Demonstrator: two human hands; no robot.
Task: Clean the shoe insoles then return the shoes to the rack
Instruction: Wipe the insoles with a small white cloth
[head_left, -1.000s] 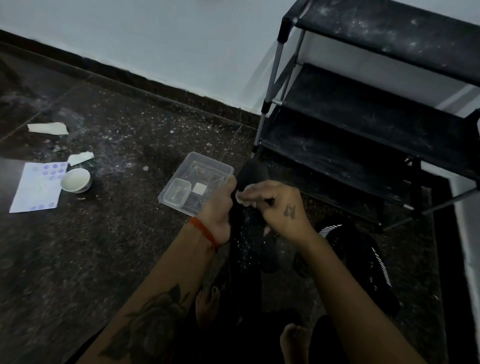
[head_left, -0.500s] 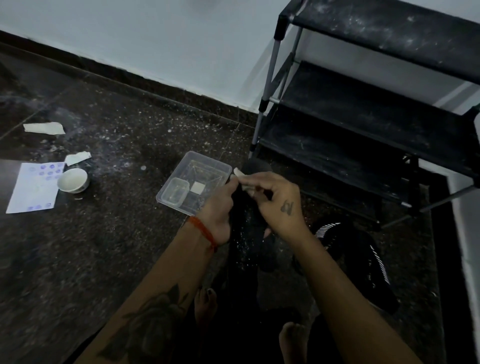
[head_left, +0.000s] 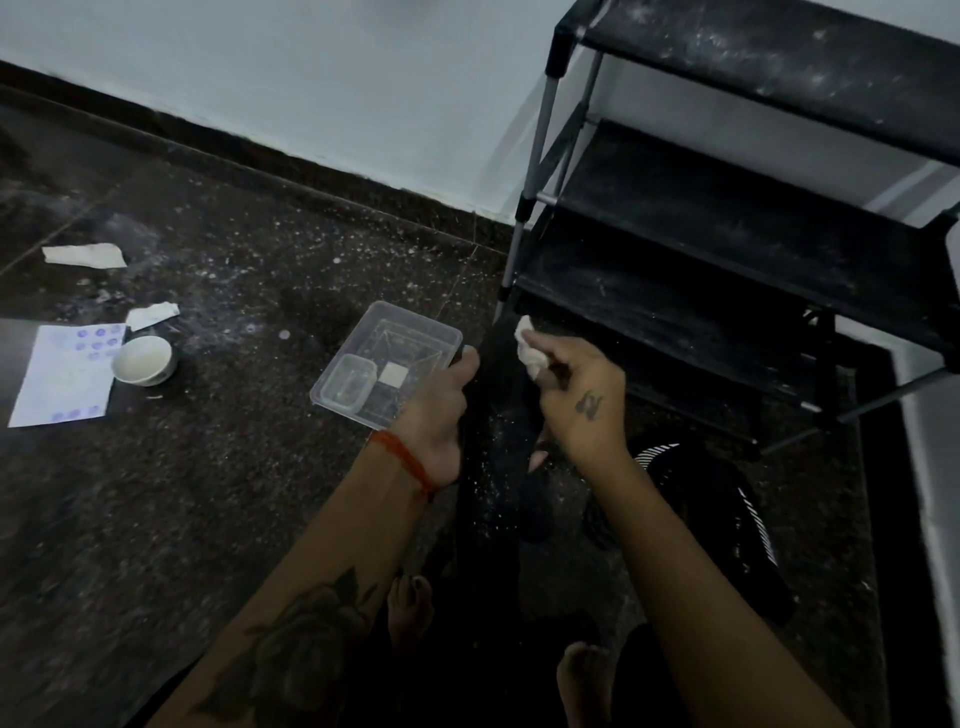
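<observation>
The left hand (head_left: 439, 415) grips the dark insole (head_left: 496, 441) along its left edge, thumb up near the toe end, propping it so the dusty top face lies open to the wiping; how its other fingers lie behind the insole is hidden. The right hand (head_left: 576, 395) pinches a crumpled white wipe (head_left: 527, 349) between thumb and curled fingers, pressing it to the insole's far end at about 12 o'clock of the insole. White specks show on the lower stretch, so I judge the cleaning only part done. A black shoe (head_left: 691, 519) with white stripes lies on the floor at 4 o'clock of the hands, just below the rack (head_left: 727, 249), whose shelves at 2 o'clock hold nothing I can see. A clear tub (head_left: 410, 325) sits at 9 o'clock, just beside the left hand, handy for supplies; a bowl (head_left: 141, 359) and paper sheet (head_left: 62, 379) lie well apart at far left. Against half a second ago, the wipe has slid rightward across the toe and shows more bunched above the knuckles; the left hand's hold is unchanged.
</observation>
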